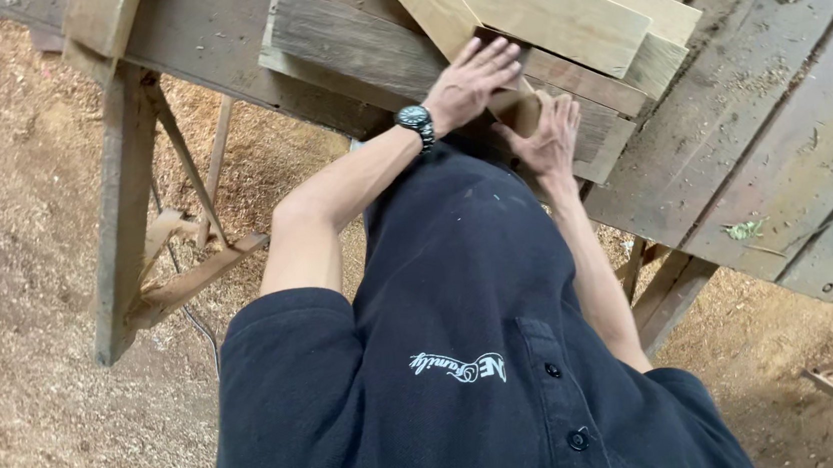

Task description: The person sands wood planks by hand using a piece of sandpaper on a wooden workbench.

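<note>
wooden planks (519, 24) under both hands

Sawdust-covered ground (41, 417), weathered workbench (779, 132), wooden trestle legs (119, 220)

no packages, labels, signs, screens visible

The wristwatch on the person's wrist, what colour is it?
The wristwatch is black with a dark dial, seen best in the head view.
</note>
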